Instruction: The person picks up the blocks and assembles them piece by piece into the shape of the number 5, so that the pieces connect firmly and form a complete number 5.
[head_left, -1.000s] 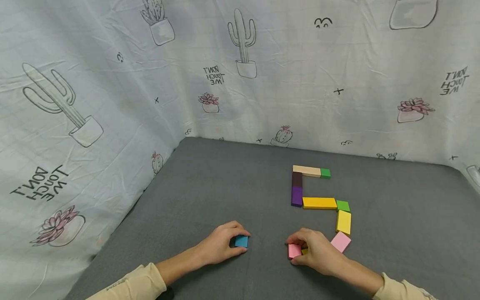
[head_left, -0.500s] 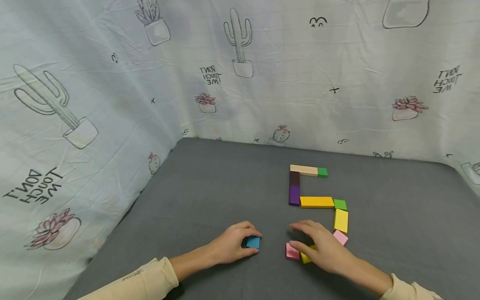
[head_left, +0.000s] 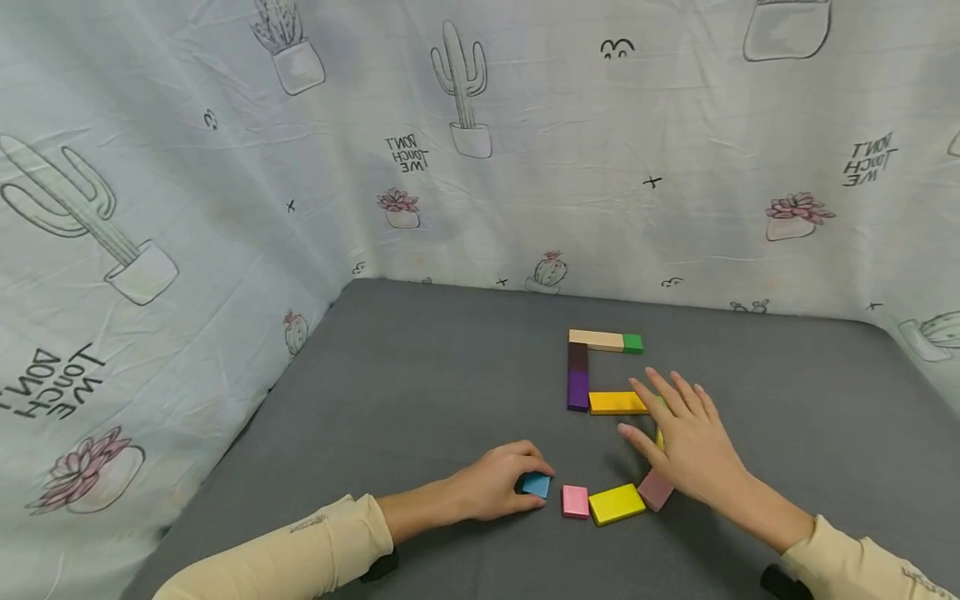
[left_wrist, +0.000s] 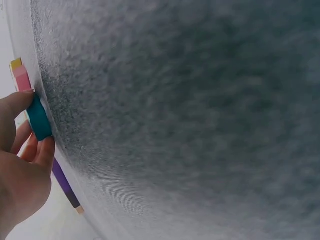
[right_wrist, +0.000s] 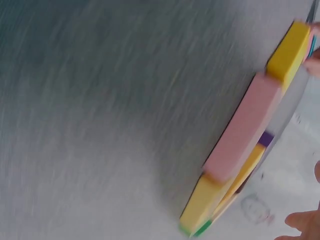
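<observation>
My left hand (head_left: 491, 483) pinches a blue block (head_left: 536, 485) between thumb and fingers, low on the grey cloth. In the left wrist view the same block (left_wrist: 39, 118) looks teal. Just right of it, with a small gap, lies a small pink block (head_left: 575, 502), then a yellow block (head_left: 617, 504) beside it. My right hand (head_left: 693, 446) hovers above the curve of blocks, fingers spread, holding nothing. It partly hides the longer pink block (head_left: 654, 490) and covers much of another yellow block and a green one. The right wrist view shows that longer pink block (right_wrist: 243, 127) whole.
Farther back, an orange-yellow block (head_left: 617, 403) meets a purple block (head_left: 577, 392) and a dark brown block (head_left: 577, 357). A beige block (head_left: 596, 339) and a green block (head_left: 633, 343) form the top. A printed white curtain (head_left: 525, 208) stands behind the grey cloth (head_left: 420, 358).
My right hand has let go of the small pink block, lifted, spread its fingers and moved away to the right and back. My left hand has slid the blue block rightward, close to the small pink one.
</observation>
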